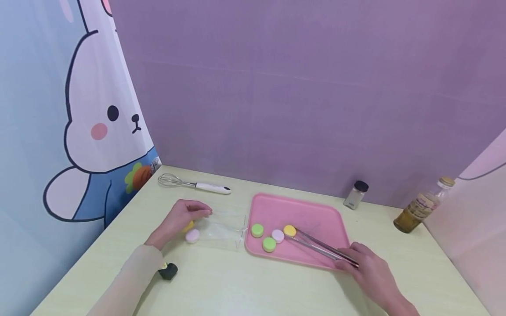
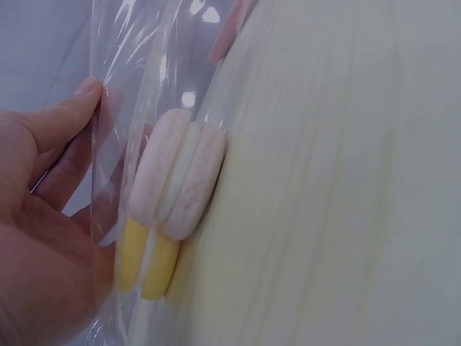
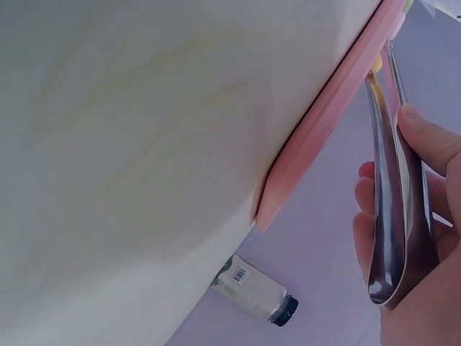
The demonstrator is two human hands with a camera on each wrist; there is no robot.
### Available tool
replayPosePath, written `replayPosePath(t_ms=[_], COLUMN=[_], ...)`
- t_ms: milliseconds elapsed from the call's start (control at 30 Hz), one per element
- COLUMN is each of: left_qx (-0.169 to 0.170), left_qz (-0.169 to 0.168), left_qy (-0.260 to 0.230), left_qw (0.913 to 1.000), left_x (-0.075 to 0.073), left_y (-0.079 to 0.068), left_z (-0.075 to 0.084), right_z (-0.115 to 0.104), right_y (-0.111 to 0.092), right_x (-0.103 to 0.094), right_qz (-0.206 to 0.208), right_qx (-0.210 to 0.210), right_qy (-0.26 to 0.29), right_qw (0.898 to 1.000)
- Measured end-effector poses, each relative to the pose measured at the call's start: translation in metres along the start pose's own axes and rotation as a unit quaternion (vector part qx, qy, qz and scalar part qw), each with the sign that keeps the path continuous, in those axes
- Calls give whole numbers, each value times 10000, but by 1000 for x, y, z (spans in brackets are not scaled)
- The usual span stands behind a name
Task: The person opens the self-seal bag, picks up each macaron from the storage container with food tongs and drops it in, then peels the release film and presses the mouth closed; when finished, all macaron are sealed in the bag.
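Macarons [image 1: 192, 236], 6 in view: 2 sit left of the pink tray [image 1: 284, 208], 4 on it. Starting far left of the tray, there's a small dark thing [image 1: 168, 271] I can't make out. Next, the left hand [image 1: 179, 221], also left of the tray, has thumb and fingertips pinched on a clear bag [image 1: 221, 230]; the yellow and pale pink macarons there look to be inside it. A whisk [image 1: 212, 188] lies farther back, left of the tray too. On the tray, left to right: 2 green, 1 pale pink, 1 yellow macaron [image 1: 290, 230]. Right hand [image 1: 369, 270] is at the tray's near right corner, thumb and fingers clamped round metal tongs [image 3: 387, 238], tips right at that yellow one; can't tell if they're squeezing it. Black-lidded jar [image 1: 354, 197] just past the tray's back right corner, and way right of the tray, a corked bottle [image 1: 421, 208].
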State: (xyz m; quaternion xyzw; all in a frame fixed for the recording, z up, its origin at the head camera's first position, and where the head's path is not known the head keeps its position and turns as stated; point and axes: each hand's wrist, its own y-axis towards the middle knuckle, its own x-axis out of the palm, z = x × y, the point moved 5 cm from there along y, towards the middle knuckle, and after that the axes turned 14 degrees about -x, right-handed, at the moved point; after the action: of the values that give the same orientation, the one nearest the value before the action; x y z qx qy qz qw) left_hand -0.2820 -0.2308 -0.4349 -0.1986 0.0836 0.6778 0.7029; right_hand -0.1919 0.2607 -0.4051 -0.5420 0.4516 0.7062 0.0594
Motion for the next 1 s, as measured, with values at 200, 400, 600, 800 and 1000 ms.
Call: replayPosePath(t_ms=[200,400,600,800,1000], left_qx=[61,19,44,60,75], left_qz=[-12,10,12,-6,5], left_qy=[-17,-7,-81,-76,23], left_qw=[10000,10000,10000,10000,10000], left_x=[0,0,0,0,0], left_y=[1,1,0,0,0], left_z=[0,0,1,1,1], right_z=[-5,-17,-36,-51,-67], right_y=[6,17,36,54,73], right_x=[-8,-12,-11,-1,13], right_qz=[186,221,380,363,371], right_qx=[-72,-204,-747,-1048,-1304], right_qy=[28,60,277,414,447], right_qw=[9998,9995,9961,9930,9898])
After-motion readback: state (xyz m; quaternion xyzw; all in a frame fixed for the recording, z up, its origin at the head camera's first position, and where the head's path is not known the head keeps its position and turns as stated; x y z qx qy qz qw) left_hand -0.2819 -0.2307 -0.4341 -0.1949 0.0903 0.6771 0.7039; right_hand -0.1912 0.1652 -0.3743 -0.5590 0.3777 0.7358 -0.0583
